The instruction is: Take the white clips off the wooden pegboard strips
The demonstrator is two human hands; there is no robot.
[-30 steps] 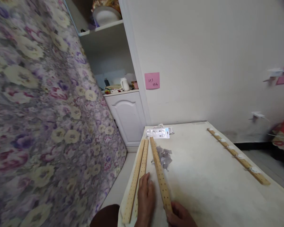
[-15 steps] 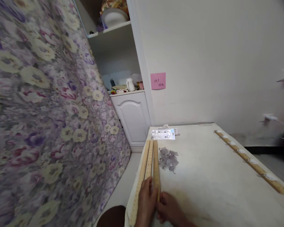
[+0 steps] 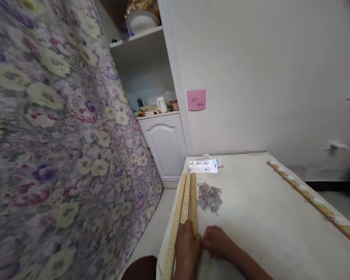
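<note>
Three long wooden strips lie side by side along the table's left edge; the left strip (image 3: 175, 227) and the middle strip (image 3: 186, 194) have rows of small holes. My left hand (image 3: 188, 245) is wrapped over the near part of the right strip (image 3: 193, 202). Just right of it, my right hand (image 3: 217, 242) is off the strips with its fingers curled; whether it holds something small cannot be made out. Several small grey plastic bags with metal hooks (image 3: 210, 197) lie in a pile beyond my right hand.
A clear blister pack (image 3: 202, 166) lies at the far left of the white table (image 3: 251, 194). Along its right edge runs a wooden strip with several white round pieces (image 3: 323, 210). A floral curtain (image 3: 76, 147) hangs at left, near a white cabinet (image 3: 166, 147).
My right hand has moved right, away from the wooden strip and my left hand. My left hand has shifted slightly right and lies flatter over the strip. The view has turned slightly.
</note>
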